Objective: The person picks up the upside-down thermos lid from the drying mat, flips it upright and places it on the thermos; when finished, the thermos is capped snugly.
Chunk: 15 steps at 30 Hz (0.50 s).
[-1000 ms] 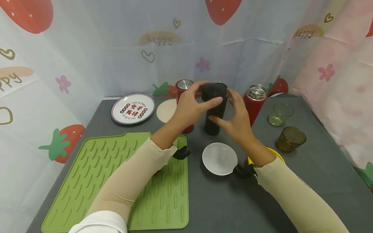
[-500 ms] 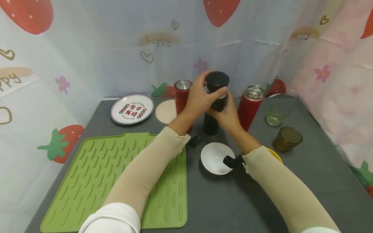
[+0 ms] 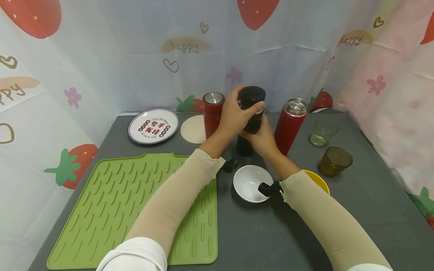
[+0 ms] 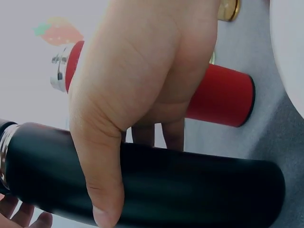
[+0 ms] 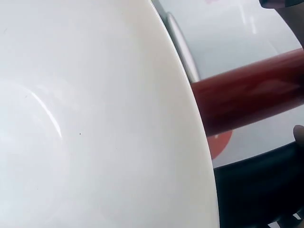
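Observation:
A black thermos bottle (image 3: 245, 148) stands upright between my hands, its black lid (image 3: 252, 92) on top. My left hand (image 3: 234, 114) grips the lid and neck, thumb across the front. The right hand (image 3: 264, 140) holds the body lower down, and in the left wrist view its thumb lies over the dark thermos body (image 4: 199, 187). A metal ring (image 4: 4, 154) shows between lid and body there. To the left is a lidded red thermos bottle (image 3: 212, 119); on the right, a red thermos bottle without a lid (image 3: 289, 130) shows its metal rim.
A white bowl (image 3: 247, 184) sits in front, filling much of the right wrist view. A green drying mat (image 3: 135, 210) lies front left, with a patterned plate (image 3: 152, 128) and a pale disc (image 3: 193, 130) behind. Brown glass (image 3: 335, 162), clear glass (image 3: 323, 133) and a yellow-rimmed item (image 3: 317, 178) are at right.
The left hand has brought the lid from in front of the bottle's metal rim up onto its mouth, then slightly down. Both forearms have shifted inward.

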Tool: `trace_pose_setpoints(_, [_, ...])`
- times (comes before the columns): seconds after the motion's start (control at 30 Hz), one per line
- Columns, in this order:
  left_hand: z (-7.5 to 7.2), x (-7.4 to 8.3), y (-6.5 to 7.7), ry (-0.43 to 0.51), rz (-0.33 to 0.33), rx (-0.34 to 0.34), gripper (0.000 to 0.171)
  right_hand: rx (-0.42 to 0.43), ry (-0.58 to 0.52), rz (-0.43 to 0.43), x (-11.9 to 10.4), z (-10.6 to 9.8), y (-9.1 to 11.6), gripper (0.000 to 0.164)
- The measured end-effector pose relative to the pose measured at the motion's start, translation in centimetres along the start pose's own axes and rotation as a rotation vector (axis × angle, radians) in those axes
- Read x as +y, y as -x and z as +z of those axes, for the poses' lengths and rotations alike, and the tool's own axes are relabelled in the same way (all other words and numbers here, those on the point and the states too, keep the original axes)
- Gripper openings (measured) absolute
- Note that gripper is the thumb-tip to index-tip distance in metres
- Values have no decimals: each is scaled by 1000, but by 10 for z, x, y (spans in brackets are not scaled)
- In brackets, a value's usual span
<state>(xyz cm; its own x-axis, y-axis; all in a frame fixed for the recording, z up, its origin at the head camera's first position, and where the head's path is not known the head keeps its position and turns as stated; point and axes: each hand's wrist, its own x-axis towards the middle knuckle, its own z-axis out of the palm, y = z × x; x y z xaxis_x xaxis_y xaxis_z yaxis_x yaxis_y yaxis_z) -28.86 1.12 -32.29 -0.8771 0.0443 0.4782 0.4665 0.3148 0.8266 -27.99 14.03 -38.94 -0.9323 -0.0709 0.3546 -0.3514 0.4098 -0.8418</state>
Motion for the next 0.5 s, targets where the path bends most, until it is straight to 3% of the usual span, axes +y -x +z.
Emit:
trace_pose_setpoints(0.23, [4,-6,4,-8,31,-8,75,-30,20,4,1,-1,1,72])
trace_pose_setpoints(0.5, [9,-17,12,56,54,7,86,-31,107,87,1,-4,3,77])
